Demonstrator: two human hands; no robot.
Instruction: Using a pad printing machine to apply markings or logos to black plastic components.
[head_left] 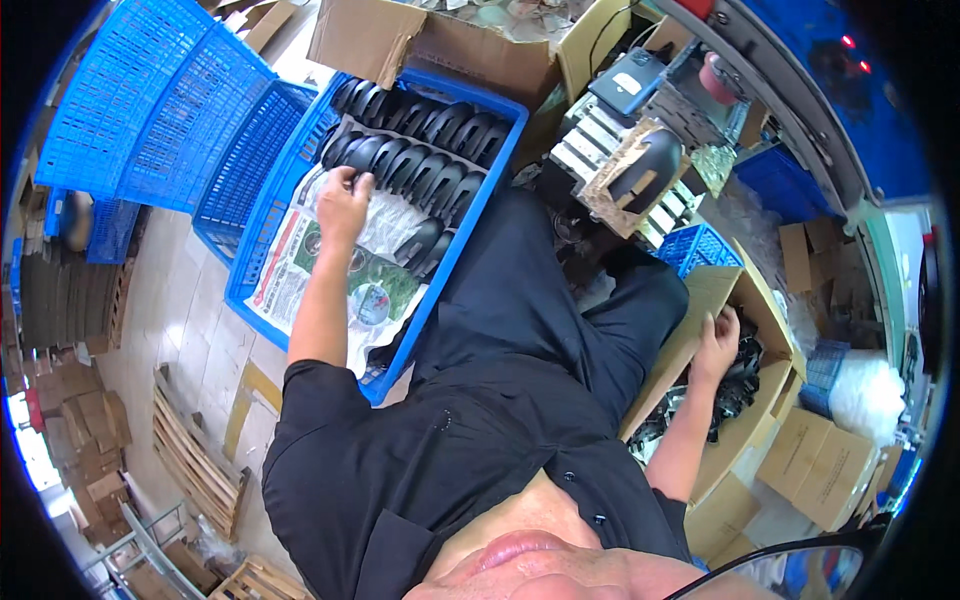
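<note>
My left hand (342, 207) reaches into a blue plastic crate (236, 290). Its bent fingers and thumb close on a black curved shell (357, 164) at the left part of the middle row. More such shells stand tilted against one another in rows, over a printed paper sheet (318, 262). My right hand (714, 350) hangs over an open cardboard box (668, 370), fingers a little apart, with nothing visible in them. Below it, a heap of small black parts (738, 385) lies in the box, partly hidden by my hand and forearm.
Ahead to the right, a machine fixture (590, 150) carries another black shell (650, 170) in a tan bed, with a phone-like dark device (630, 80) behind. Blue crates (150, 110) stand at far left. A wooden pallet (195, 450) lies on the floor, and cartons (815, 465) sit at right.
</note>
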